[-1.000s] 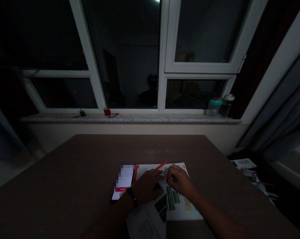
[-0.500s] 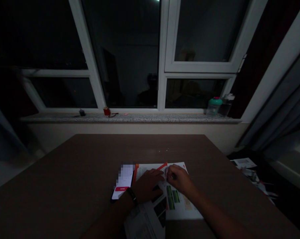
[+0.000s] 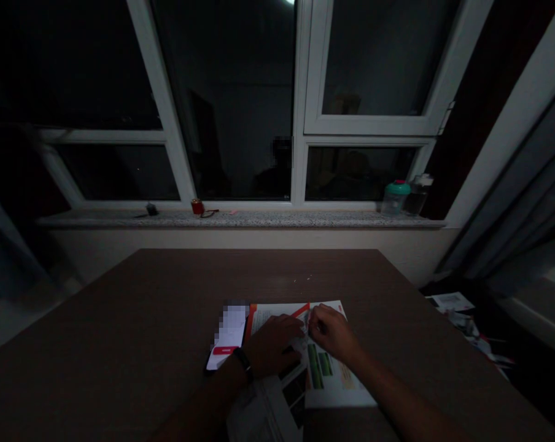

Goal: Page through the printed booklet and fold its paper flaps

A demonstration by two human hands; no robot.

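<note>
An open magazine (image 3: 321, 393) lies on the table, green pictures on its right page. One dark-pictured page (image 3: 263, 405) slants down toward me past the magazine's lower edge. Spread over the left side, my left hand (image 3: 275, 344) rests with fingers stretched on the paper, a dark band round its wrist. My right hand (image 3: 331, 331) is closed by the upper middle, near the spine, its fingers pressed together at the edge of the page; the exact grip is partly hidden. Beside the left page lies a lit phone (image 3: 231, 328), close to my left forearm.
The brown table (image 3: 167, 288) reaches toward a window wall. On the stone sill (image 3: 268, 218) stand a red can (image 3: 197, 207), a green-lidded shaker bottle (image 3: 396, 197) and a clear bottle (image 3: 418, 195). Papers (image 3: 452, 301) lie low at the right, past the table edge. Small white bits (image 3: 309, 277) dot the tabletop.
The slanted page has shifted slightly to the left and down. Both hands stay in nearly the same place, with the right fingers curled a little differently.
</note>
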